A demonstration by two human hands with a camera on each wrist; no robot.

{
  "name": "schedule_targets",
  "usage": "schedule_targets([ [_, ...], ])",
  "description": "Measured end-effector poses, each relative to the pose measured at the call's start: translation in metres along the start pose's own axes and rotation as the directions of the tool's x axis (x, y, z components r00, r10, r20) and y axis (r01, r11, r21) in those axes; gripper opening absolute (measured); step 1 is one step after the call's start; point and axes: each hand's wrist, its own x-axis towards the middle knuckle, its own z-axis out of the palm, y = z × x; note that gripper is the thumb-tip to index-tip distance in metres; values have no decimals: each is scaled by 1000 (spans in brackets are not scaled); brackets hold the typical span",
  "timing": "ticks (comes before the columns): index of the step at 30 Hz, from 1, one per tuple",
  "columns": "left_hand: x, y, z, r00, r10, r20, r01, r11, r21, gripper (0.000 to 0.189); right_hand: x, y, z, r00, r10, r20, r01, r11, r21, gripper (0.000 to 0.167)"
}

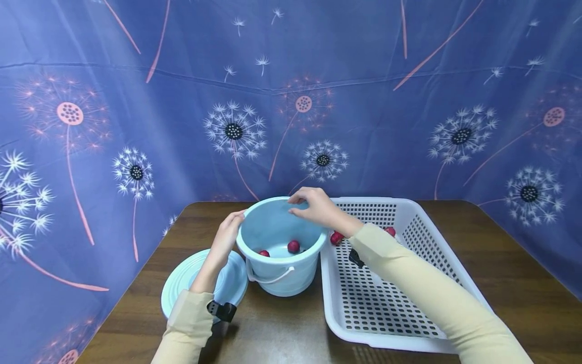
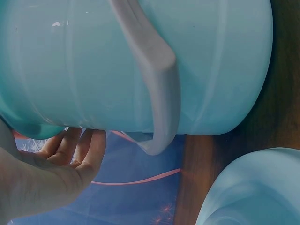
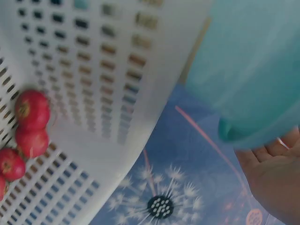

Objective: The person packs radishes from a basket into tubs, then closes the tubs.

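A light blue bucket stands upright on the table with its white handle hanging down in front. My left hand holds its left rim, with fingertips against the outer wall below the rim. Above the far right part of the opening is my right hand, its fingers bent and the thumb apart from them, with nothing visible between. Small round red radishes lie on the bucket's floor. More red radishes sit in the white basket at its far end, partly hidden by my right forearm.
The white perforated basket stands right of the bucket, its side close to it. A round light blue lid lies to the left, partly under my left forearm. A blue dandelion-print cloth hangs behind the wooden table.
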Motion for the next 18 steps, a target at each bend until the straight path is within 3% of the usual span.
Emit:
schedule_targets([
  [10, 1, -1, -1, 1000, 8, -1, -8, 1000, -6, 41, -12, 10, -19, 999, 18, -29, -19, 999, -35, 22],
  [18, 0, -1, -1, 1000, 8, 12, -8, 1000, -7, 42, -24, 25, -25, 995, 87, -47, -90, 994, -55, 21],
])
